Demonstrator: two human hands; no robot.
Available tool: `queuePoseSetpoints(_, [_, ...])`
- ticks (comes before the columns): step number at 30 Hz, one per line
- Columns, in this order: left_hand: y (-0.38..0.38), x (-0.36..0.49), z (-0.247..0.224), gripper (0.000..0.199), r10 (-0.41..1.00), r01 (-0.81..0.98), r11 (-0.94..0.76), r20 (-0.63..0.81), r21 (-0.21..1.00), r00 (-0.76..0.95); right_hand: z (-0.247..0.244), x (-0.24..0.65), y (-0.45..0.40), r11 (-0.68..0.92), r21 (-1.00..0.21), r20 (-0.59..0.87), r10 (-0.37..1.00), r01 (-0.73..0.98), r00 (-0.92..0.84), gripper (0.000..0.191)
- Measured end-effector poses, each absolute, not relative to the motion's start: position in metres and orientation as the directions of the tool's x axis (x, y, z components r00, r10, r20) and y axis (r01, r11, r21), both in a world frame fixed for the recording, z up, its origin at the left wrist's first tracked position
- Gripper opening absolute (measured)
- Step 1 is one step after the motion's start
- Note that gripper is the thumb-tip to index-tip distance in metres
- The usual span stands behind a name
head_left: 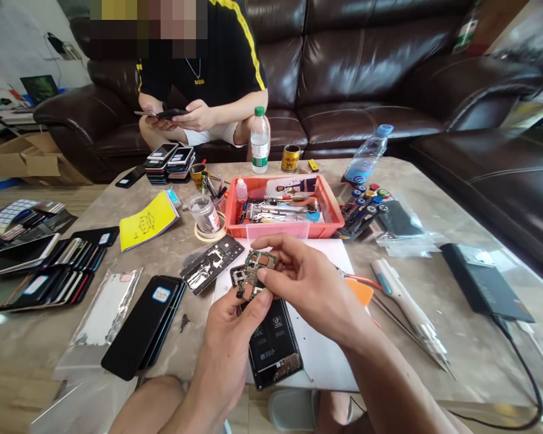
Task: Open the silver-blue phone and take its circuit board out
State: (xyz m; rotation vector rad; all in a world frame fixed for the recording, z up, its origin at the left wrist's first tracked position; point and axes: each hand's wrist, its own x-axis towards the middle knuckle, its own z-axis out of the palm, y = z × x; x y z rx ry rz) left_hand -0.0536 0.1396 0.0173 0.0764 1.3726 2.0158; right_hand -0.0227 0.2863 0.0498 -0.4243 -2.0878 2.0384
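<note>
A small green circuit board [255, 274] with copper-coloured patches is held up between both hands above an opened phone. My left hand [235, 331] pinches its lower edge between thumb and fingers. My right hand [303, 277] grips its upper right side, thumb on its face. Beneath lies the opened phone [276, 346], its black battery showing and its top end hidden by my hands. It rests on a white sheet [328, 355]. Left of the board, a detached phone back part [212, 263] lies tilted, silvery and black.
A red tray [283, 231] of tools stands behind my hands. Stacked phones [145, 325] and a yellow booklet [147, 221] lie left. Right are orange-handled pliers [359, 280], a white pen-like tool [407, 307] and a cabled black box [484, 283]. A person [203, 66] sits opposite, holding phones.
</note>
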Motion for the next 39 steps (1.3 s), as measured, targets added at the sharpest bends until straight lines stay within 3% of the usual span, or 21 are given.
queuePoseSetpoints(5, [0.140,-0.051,0.016,0.026,0.553,-0.510,-0.242,-0.314,0.826,-0.771,0.048,-0.024,0.282,-0.083,-0.995,-0.080,0.354,0.054,-0.932,0.029])
queuePoseSetpoints(16, [0.145,-0.051,0.026,0.020,0.528,-0.539,-0.320,-0.326,0.779,-0.784,0.055,-0.019,0.293,-0.152,-0.986,-0.102,0.265,0.063,-0.959,0.039])
queuePoseSetpoints(39, [0.140,-0.054,0.026,0.026,0.532,-0.497,-0.243,-0.314,0.833,-0.786,0.041,-0.019,0.302,-0.359,-0.933,-0.067,0.176,-0.001,-0.982,0.031])
